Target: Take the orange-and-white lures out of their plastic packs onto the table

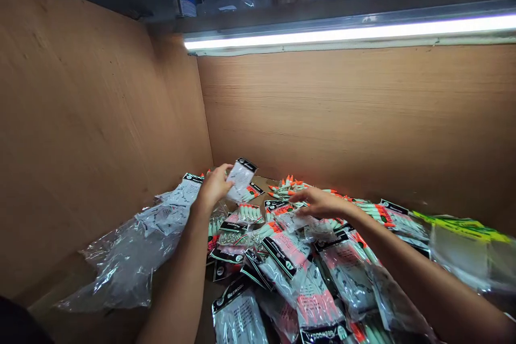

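My left hand pinches a small clear plastic packet with a black header, held up over the far left of the pile. The packet looks flat, and print shows on it. My right hand hovers at the back of the pile, its fingers stretched out and apart, close to loose pale-green float-like sticks with orange tips. Whether its fingertips touch anything is hard to see. Below and between both hands lie many filled packets with black headers, overlapping one another, the same kind of sticks showing inside some.
Wooden panels enclose the left and back. A lit tube lamp runs under a shelf. Clear plastic bags and flat printed packets lie at left. Bags with yellow-green edges lie at right.
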`<state>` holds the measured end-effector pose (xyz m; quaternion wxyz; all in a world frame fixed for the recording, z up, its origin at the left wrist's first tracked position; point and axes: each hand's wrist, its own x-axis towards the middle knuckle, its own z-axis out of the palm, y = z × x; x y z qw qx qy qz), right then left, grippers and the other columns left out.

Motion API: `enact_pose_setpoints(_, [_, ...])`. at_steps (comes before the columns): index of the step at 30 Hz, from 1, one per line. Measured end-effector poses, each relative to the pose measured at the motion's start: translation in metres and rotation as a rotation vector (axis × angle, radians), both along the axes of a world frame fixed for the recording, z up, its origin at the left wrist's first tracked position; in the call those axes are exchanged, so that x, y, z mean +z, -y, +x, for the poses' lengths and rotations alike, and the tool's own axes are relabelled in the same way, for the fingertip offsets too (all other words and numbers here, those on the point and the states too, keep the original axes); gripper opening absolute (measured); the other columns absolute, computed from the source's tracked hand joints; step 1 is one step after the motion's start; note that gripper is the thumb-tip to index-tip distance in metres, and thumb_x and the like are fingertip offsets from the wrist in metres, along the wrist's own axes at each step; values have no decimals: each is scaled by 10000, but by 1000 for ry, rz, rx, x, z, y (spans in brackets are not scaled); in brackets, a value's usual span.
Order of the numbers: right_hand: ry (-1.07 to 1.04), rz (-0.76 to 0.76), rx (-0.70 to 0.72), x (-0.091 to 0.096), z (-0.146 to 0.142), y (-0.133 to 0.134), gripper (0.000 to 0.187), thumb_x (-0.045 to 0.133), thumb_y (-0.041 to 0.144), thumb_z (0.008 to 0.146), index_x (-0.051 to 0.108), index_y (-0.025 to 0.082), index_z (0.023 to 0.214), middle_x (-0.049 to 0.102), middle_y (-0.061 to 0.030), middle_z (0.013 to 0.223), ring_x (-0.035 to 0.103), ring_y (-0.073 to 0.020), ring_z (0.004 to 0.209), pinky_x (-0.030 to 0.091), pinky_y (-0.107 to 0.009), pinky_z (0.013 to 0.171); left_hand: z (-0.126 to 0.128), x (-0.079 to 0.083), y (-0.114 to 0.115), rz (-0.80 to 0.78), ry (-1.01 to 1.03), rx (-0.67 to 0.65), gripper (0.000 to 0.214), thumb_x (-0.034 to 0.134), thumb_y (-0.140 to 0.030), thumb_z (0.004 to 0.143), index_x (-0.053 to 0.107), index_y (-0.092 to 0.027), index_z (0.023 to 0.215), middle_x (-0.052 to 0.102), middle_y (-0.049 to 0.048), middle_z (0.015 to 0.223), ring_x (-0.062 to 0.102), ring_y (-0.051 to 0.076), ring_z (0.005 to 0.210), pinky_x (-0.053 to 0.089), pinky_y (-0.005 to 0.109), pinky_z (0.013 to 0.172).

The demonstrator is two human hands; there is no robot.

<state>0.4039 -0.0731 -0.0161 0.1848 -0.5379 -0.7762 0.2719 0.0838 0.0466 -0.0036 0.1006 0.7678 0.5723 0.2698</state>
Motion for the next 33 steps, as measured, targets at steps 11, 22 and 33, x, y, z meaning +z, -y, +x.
enact_pose_setpoints(11, [370, 94, 75, -55, 6, 14, 594, 554, 103, 737, 651, 255, 1303, 668, -101, 1302, 595, -274, 1224, 440, -382, 1043, -87, 5, 7, -4, -58, 575, 838, 712, -358, 822, 348, -143, 1546, 562, 260, 1424, 565, 394, 1289, 478, 452, 985])
enact_pose_setpoints(22, [472, 373, 70, -31, -8, 21, 322, 506, 76, 893, 765, 239, 992, 757, -65, 1002, 667, -210, 991, 454, -273, 818, 16, 9, 20, -23, 250, -157, 557, 649, -495, 879, 620, -190, 1344, 725, 142, 1171, 679, 274, 1068, 511, 368, 937])
enact_pose_setpoints(33, [170, 739, -90, -5, -18, 36, 445, 526, 202, 973, 540, 277, 1412, 626, -87, 1334, 583, -246, 1180, 513, -419, 990, 34, 5, 40, -295, 509, -600, 706, 755, -263, 781, 520, -211, 1445, 666, 147, 1274, 675, 244, 1038, 545, 376, 888])
